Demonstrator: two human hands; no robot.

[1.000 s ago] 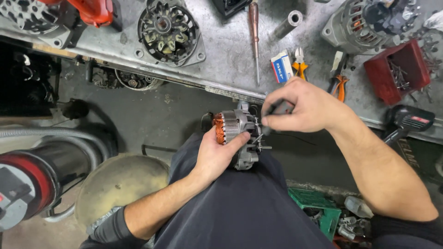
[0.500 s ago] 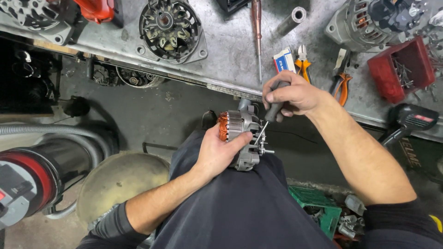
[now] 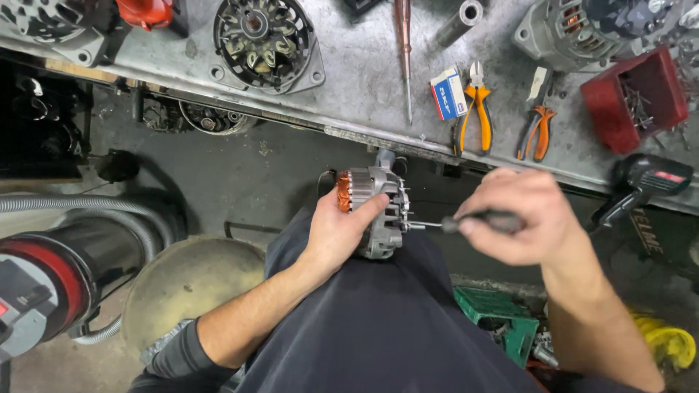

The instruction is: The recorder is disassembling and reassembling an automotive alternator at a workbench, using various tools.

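My left hand [image 3: 341,231] grips a grey alternator [image 3: 380,196] with copper windings, resting it on my dark-trousered thigh. The thumb lies across its housing. My right hand [image 3: 520,216] holds a black-handled screwdriver [image 3: 466,221] level, its thin shaft pointing left with the tip at the alternator's right end face. Both hands are below the edge of a metal workbench [image 3: 364,87].
On the bench lie an alternator half with a fan [image 3: 266,40], a long probe [image 3: 405,44], a small box [image 3: 448,93], two orange-handled pliers [image 3: 477,109], a red parts bin [image 3: 635,98] and another alternator [image 3: 575,29]. A vacuum [image 3: 51,276] stands left, a drill [image 3: 644,182] right.
My right hand has swung out to the right, from above the alternator to beside it, bringing the screwdriver level. The left hand keeps its hold.
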